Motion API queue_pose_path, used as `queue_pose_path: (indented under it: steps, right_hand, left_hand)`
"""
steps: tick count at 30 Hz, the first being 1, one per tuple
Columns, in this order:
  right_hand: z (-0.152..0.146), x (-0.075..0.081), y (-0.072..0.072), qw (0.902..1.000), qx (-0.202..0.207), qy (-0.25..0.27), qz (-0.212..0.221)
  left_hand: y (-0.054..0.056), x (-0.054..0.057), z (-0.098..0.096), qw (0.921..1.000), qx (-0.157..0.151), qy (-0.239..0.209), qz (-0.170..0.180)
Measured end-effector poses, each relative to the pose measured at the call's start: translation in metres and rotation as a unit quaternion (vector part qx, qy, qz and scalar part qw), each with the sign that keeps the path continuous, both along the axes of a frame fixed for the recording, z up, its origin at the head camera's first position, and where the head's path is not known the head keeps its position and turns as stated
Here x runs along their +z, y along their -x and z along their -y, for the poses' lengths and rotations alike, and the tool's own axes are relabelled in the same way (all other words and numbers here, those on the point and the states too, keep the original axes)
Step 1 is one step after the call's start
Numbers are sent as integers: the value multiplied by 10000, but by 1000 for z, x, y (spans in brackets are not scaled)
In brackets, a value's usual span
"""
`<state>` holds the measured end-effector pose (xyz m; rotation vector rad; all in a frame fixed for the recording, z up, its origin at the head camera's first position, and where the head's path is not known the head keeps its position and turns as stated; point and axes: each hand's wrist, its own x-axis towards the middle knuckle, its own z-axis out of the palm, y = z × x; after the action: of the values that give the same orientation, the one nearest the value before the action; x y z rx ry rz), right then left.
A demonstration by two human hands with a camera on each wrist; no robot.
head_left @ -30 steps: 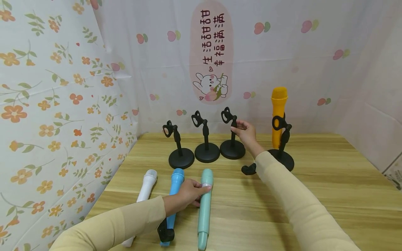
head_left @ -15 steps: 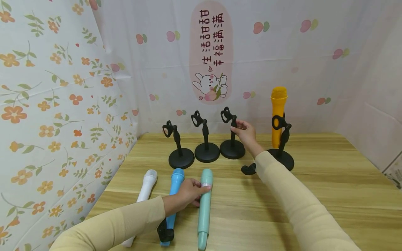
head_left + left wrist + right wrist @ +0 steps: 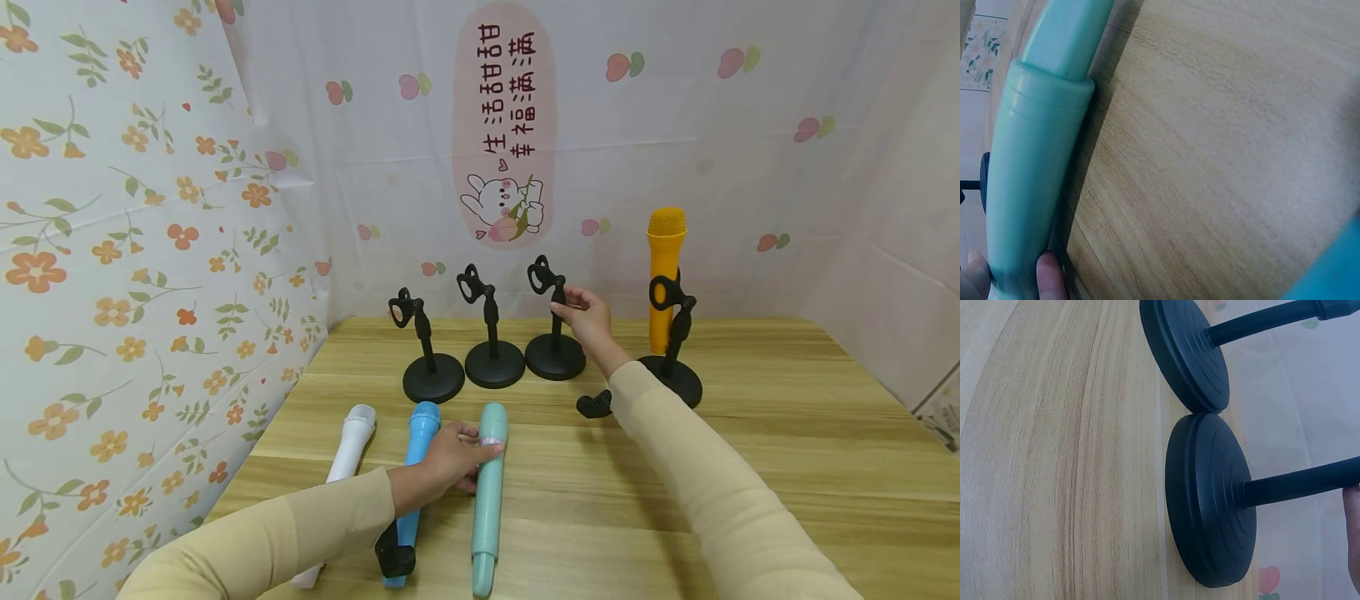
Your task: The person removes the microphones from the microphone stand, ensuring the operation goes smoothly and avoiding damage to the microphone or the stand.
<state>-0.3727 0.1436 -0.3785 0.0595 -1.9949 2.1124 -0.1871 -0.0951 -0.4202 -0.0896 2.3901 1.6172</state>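
Nothing has visibly been moved since earlier: the green mic (image 3: pixel 487 504) is pinched on the worktop (image 3: pixel 592 517) by the left grip (image 3: pixel 452 461), a stand (image 3: pixel 556 358) by the right grip (image 3: pixel 590 321), and the second stand (image 3: pixel 495 367), touched at the base, could be jolted by a sideways pull.

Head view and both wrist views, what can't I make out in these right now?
- Head view: the middle of the white cylindrical microphone, behind the cream fabric sleeve.
- Head view: the middle of the glossy blue cylindrical microphone, behind the left hand.
- Left wrist view: both ends of the mint-green cylindrical microphone, cut off by the edges.
- Right wrist view: most of the right hand, cut off by the right edge.
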Motion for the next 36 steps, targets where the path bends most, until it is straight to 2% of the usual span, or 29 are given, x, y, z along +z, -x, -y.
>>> queue_pose_path:
  steps: [15, 27, 36]
  right_hand:
    - [1, 2, 0, 9999, 2, 26, 132]
    - [0, 1, 0, 9999, 18, 90, 88]
    - [-1, 1, -1, 10000, -9, 19, 69]
  left_hand:
    - [-3, 5, 1, 9999, 51, 19, 90]
    - [-2, 2, 0, 9999, 87, 89, 58]
    - [-3, 5, 4, 9998, 36, -134, 144]
